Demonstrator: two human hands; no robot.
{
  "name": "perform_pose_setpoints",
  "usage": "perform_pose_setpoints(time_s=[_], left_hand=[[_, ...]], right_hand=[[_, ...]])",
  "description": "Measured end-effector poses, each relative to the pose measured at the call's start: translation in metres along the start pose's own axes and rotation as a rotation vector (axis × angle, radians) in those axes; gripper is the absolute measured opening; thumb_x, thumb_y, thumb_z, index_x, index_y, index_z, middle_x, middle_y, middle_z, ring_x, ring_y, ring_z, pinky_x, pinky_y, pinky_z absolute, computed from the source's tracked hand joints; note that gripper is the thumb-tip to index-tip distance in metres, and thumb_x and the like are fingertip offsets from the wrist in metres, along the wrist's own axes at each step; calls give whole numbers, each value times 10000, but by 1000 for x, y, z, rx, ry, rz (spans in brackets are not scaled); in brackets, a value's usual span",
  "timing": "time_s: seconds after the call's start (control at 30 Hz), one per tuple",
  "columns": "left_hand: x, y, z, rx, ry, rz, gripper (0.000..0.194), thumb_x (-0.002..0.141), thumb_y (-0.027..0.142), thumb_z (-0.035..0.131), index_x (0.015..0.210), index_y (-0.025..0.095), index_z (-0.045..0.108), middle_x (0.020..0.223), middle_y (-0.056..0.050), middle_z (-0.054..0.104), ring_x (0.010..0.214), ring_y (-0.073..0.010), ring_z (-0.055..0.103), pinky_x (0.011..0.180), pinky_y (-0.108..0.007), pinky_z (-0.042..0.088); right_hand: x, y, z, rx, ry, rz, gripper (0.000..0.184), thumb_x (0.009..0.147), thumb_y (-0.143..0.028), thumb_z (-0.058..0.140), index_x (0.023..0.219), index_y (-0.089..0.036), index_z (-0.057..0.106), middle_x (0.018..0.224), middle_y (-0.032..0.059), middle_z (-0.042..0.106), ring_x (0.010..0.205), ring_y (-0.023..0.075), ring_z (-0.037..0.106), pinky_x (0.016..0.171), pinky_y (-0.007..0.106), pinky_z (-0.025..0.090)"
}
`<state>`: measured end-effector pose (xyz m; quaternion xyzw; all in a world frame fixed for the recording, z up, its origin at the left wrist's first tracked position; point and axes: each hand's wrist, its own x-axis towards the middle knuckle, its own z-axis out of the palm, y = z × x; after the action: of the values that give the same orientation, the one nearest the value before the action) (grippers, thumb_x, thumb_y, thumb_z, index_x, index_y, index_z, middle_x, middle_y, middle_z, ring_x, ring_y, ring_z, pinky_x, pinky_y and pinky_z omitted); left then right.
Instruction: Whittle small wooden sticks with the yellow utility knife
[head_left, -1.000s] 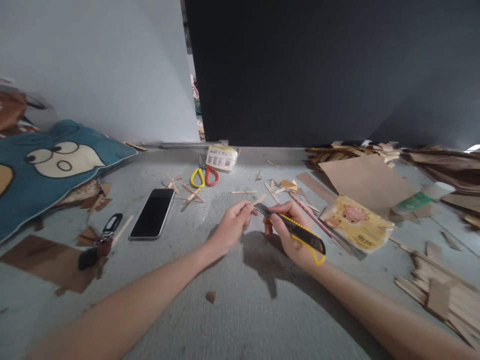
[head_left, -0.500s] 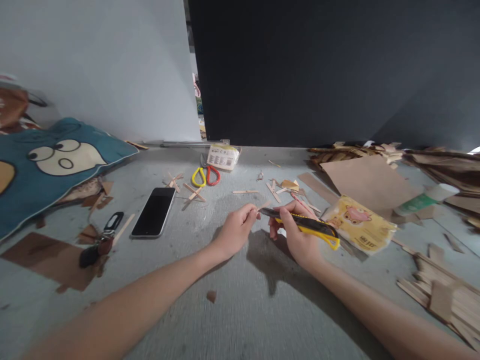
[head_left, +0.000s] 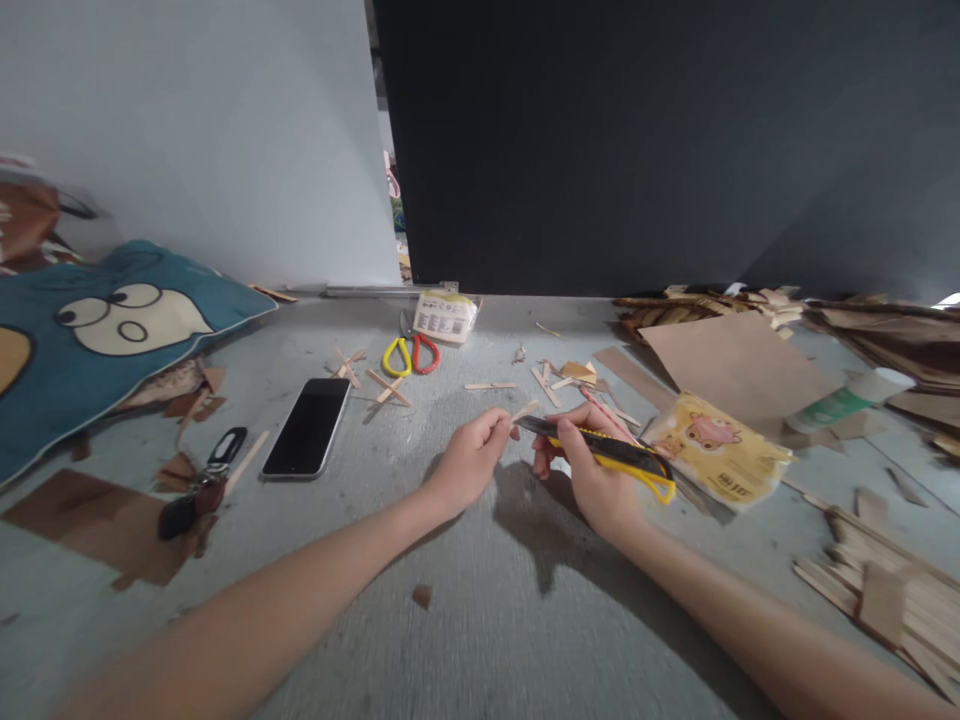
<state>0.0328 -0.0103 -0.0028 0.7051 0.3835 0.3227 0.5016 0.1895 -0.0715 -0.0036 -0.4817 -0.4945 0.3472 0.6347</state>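
Note:
My left hand (head_left: 469, 462) pinches a thin wooden stick (head_left: 524, 410) above the grey floor, its free end pointing up and to the right. My right hand (head_left: 592, 470) is wrapped round a black and yellow utility knife (head_left: 611, 453). The knife's blade end meets the stick just right of my left fingertips. Both hands hover close together at the middle of the view.
A black phone (head_left: 307, 426) lies to the left, with keys (head_left: 199, 490) and a blue cartoon cushion (head_left: 97, 335) beyond. Yellow and red scissors (head_left: 410, 352), loose sticks, a yellow printed packet (head_left: 716, 450), brown cardboard (head_left: 739, 365) and a stick pile (head_left: 885, 590) surround the hands.
The knife has tilted from steeply slanted to nearly level, with its blade end staying against the stick. My left hand has stayed almost in place.

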Motion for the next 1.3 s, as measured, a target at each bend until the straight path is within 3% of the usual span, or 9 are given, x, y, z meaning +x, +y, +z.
perform_pose_setpoints(time_s=[0.2,0.6,0.93,1.3], left_hand=[[-2,2,1,-27,-2,-31,367,992,529,412,854,216,545,612,66,352,580,-133,360,585,-268,288],[0,0,0,-51,-16,-17,395,978,569,415,843,216,530,594,69,344,566,-126,348,560,-262,277],[4,-6,-2,-241,-56,-51,408,950,604,469,856,211,525,575,89,310,522,-105,258,535,-266,228],[4,-4,-4,-304,-20,-76,362,945,553,513,837,208,524,566,90,308,529,-109,265,550,-264,228]], right_hand=[[-3,-6,2,-92,20,-72,376,968,-609,622,887,-245,575,660,-15,681,484,135,602,490,290,533],[-2,-4,-2,-99,-32,-77,364,979,-614,602,915,-257,576,672,-12,685,510,147,613,489,284,525],[2,11,-2,101,-83,-19,327,984,-564,618,943,-245,557,716,-17,680,542,144,620,550,298,536],[4,14,5,222,-69,75,337,934,-596,648,931,-272,554,738,-14,689,587,173,636,555,318,528]])
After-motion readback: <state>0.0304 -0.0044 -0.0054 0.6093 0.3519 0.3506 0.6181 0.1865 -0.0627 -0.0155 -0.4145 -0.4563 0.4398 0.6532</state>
